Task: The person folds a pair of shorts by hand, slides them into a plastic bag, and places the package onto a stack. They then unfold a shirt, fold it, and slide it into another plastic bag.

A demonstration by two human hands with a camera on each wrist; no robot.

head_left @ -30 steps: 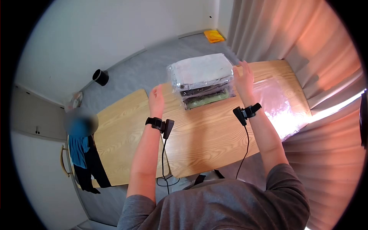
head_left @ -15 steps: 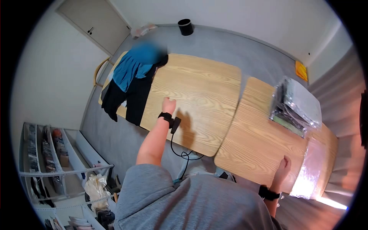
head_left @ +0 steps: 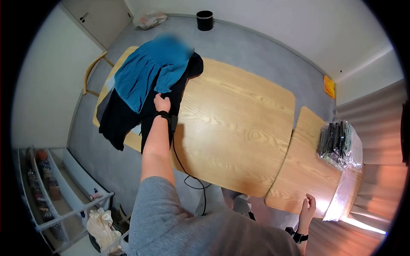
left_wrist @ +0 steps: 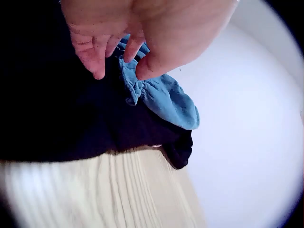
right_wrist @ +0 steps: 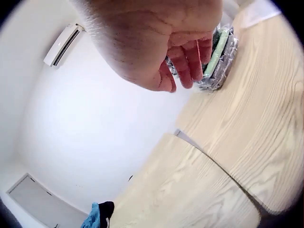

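The top (head_left: pixel 136 79) is solid teal blue, the clothes (head_left: pixel 119 117) under it are black, and the tables (head_left: pixel 243 111) are pale tan with wavy wood-grain streaks. Bagged stack (head_left: pixel 337 141) is a mix of black, grey and whitish with a light green layer (right_wrist: pixel 216 54), and that bundle (head_left: pixel 329 87) is bright orangey yellow. Rest is muted tbh: grey T-shirt (head_left: pixel 160 196), grey floor (head_left: pixel 256 70), black bin (head_left: pixel 205 21), beige-grey curtain (head_left: pixel 376 132) going pinkish orange lower down.

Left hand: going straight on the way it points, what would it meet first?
The left hand would likely meet the blue sleeve first, just ahead; whether they already touch is unclear.
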